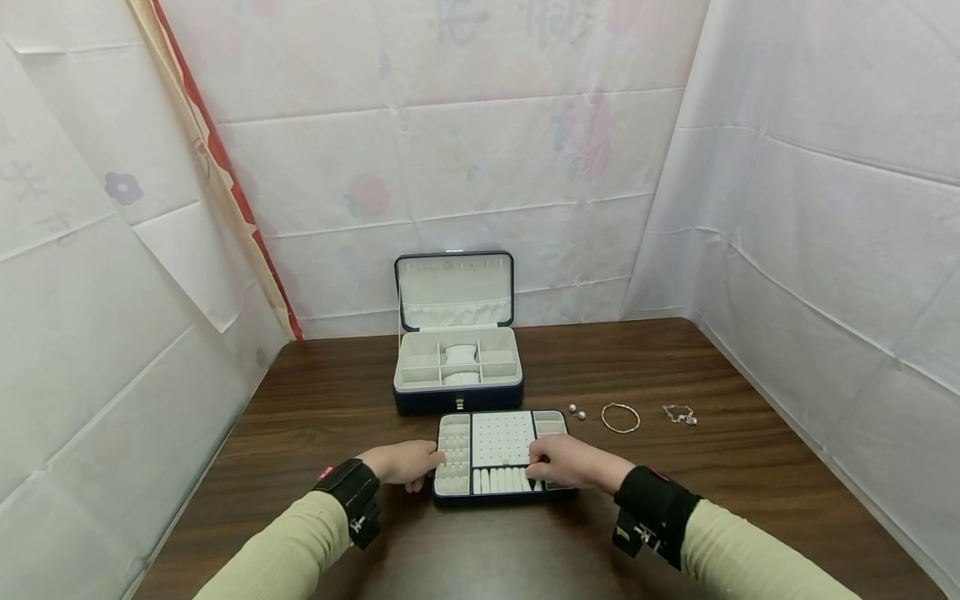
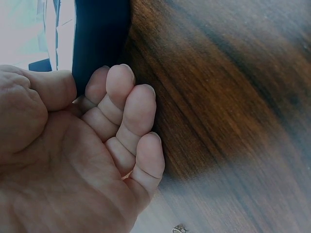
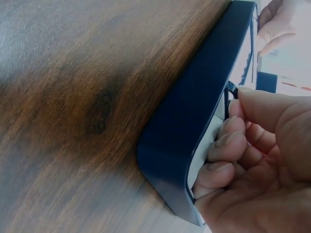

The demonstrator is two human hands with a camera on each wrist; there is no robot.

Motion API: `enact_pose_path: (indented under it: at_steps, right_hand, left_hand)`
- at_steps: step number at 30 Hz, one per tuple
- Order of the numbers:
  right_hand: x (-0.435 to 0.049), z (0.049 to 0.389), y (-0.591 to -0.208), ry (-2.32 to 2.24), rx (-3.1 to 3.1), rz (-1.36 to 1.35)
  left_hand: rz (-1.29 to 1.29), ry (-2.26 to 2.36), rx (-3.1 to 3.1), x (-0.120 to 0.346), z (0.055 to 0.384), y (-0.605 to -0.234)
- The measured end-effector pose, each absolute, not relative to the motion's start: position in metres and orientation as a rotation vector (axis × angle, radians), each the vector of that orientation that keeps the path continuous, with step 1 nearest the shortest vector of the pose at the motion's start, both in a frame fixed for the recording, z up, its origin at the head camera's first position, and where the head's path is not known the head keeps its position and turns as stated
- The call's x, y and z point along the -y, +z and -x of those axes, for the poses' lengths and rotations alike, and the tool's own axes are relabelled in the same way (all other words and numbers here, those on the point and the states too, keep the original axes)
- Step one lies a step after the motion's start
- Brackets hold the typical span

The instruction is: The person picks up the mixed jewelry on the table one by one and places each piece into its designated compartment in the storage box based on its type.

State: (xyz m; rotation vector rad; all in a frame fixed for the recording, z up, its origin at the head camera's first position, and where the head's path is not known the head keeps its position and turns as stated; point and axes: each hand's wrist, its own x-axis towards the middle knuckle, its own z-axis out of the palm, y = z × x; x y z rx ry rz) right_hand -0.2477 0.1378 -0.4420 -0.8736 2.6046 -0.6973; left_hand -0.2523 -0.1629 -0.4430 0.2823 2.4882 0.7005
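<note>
A navy jewelry tray [image 1: 502, 498] with a white lining lies on the table, holding ring rolls [image 1: 498, 481], a dotted panel [image 1: 501, 439] and small side compartments. My left hand [image 1: 405, 462] grips its left edge; in the left wrist view the thumb [image 2: 56, 90] is at the rim and the fingers curl beside the dark wall. Over the ring rolls, at their right end, my right hand [image 1: 566, 461] pinches a small black piece [image 3: 233, 89] between thumb and forefinger. That piece is mostly hidden, and its kind is unclear. The other right fingers rest in the tray's right compartments.
Behind the tray stands an open navy jewelry box [image 1: 459, 400], lid raised, with white compartments and a cushion [image 1: 461, 354]. To the right lie two pearl-like earrings [image 1: 577, 412], a bangle [image 1: 620, 418] and a silvery chain bracelet [image 1: 679, 414]. White sheeting [image 1: 480, 158] surrounds the wooden table [image 1: 322, 400].
</note>
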Motion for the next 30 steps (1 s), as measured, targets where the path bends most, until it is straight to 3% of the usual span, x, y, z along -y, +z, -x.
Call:
enact_pose_path:
  at_steps: [30]
  right_hand:
    - [-0.125, 0.242, -0.443, -0.616, -2.71, 0.76]
  left_hand:
    - [-0.273, 0.712, -2.487, 0.164, 0.252, -0.445]
